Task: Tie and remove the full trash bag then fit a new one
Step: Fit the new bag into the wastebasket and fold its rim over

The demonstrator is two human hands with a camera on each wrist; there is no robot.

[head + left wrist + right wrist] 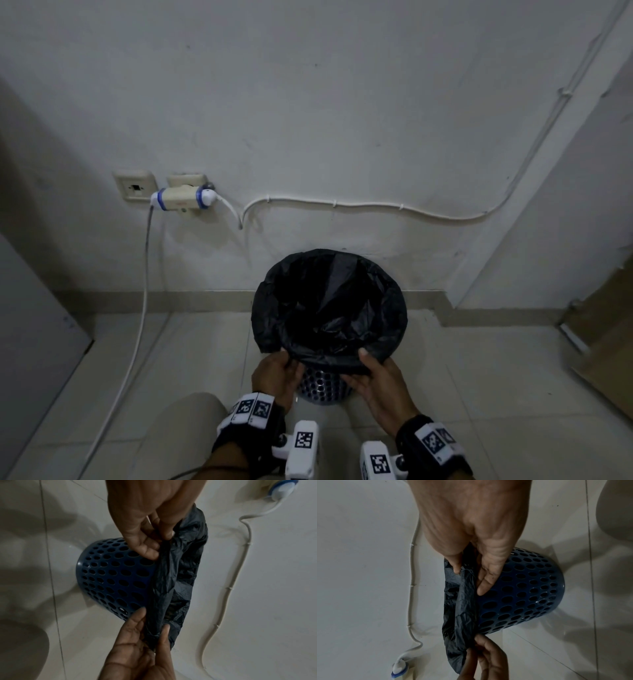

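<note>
Against the wall, blue bin (317,383) lined with black bag (329,308), left grip (277,373) and right grip (383,383) pinching its near edge, cable (376,207) behind.

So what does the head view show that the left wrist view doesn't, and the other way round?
Only the head view looks into the black bag's open mouth and shows the wall socket plate. Only the left wrist view shows the blue perforated bin's side clearly, down to the floor. Both show the left hand and right hand pinching the bag's edge at the near rim, plus the white cable.
</note>
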